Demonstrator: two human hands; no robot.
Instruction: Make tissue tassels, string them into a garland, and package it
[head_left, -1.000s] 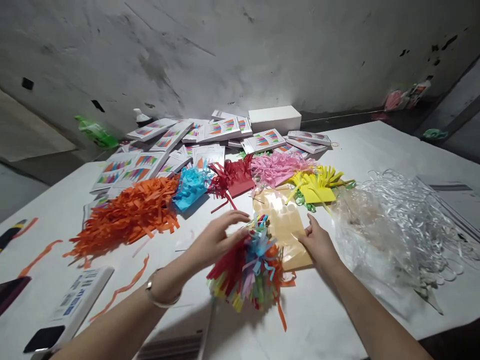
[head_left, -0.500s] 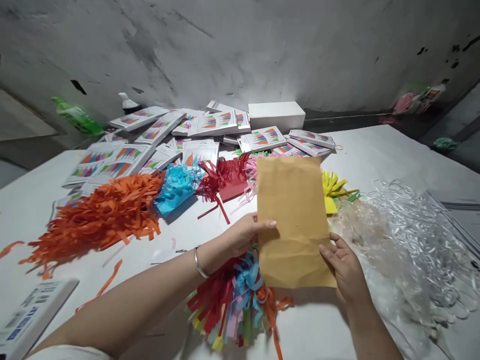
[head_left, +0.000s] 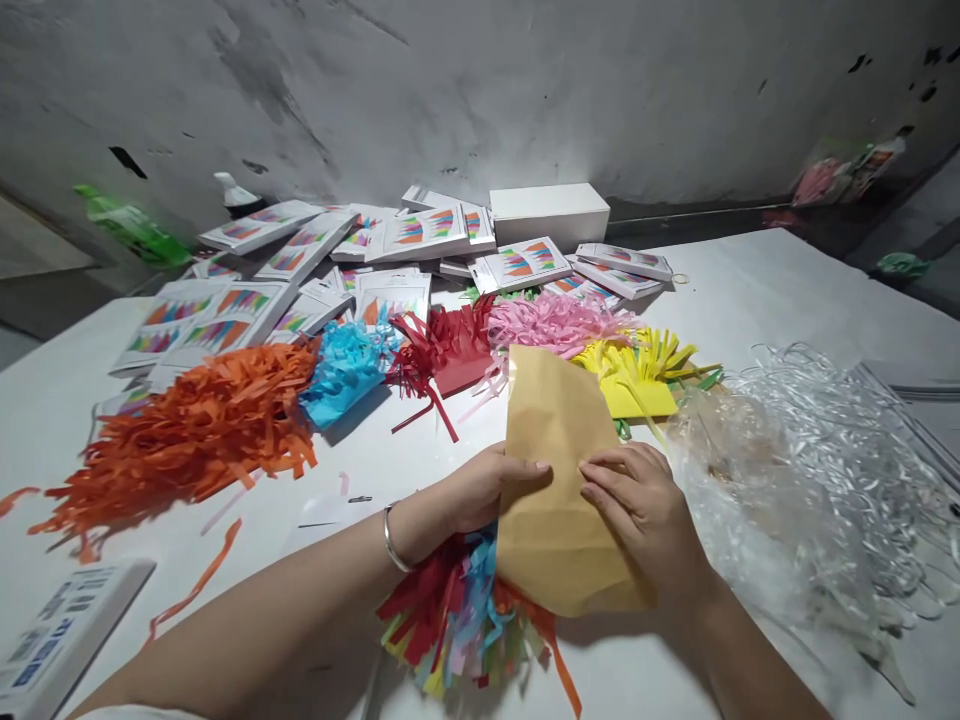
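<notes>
A tan kraft paper sheet [head_left: 559, 410], or possibly an envelope, is held up in front of me and tilted slightly. My left hand [head_left: 484, 490] grips its left edge, thumb on the front and the other fingers hidden behind. At the right edge, my right hand [head_left: 645, 510] has its fingertips bunched against the front of the paper. Partly behind and below the paper lies a bundle of multicoloured paper tassels [head_left: 457, 630] in red, blue, pink, yellow and orange. Whether my left hand also touches that bundle cannot be seen.
Fringed tissue paper lies across the white table [head_left: 757, 280]: orange [head_left: 202, 430], blue [head_left: 349, 370], red [head_left: 457, 350], pink [head_left: 559, 322] and yellow [head_left: 637, 375]. Behind are flat printed boxes [head_left: 420, 235] and a white box [head_left: 551, 215]. Clear plastic strands [head_left: 832, 450] heap at right.
The paper has dropped a little and tilted, uncovering the pink and yellow fringes. My right hand has moved up and inward from the lower right edge. The view has shifted slightly.
</notes>
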